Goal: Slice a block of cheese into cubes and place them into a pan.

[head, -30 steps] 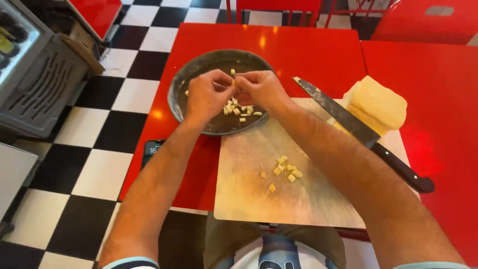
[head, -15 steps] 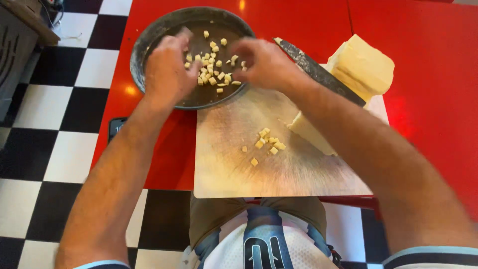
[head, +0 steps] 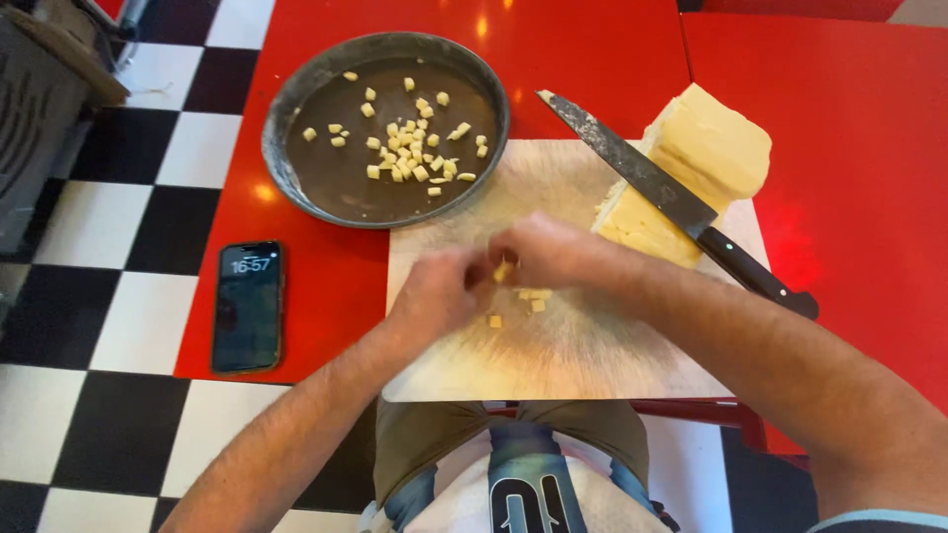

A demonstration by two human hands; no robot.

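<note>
Around the cutting board (head: 583, 345), we find its near half bare, open to a hand from the front. Behind it the round pan (head: 296, 178) blocks the left, while the knife (head: 642, 178) and cheese block (head: 706, 148) crowd the right; a phone (head: 248, 306) lies well left

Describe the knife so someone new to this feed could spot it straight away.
Start at the pale wooden cutting board on the red table and look to its far right corner, where a large pale yellow cheese block sits. The long steel knife with a black handle lies diagonally across that block, tip toward the round dark metal pan. It is the only blade in view.
</note>
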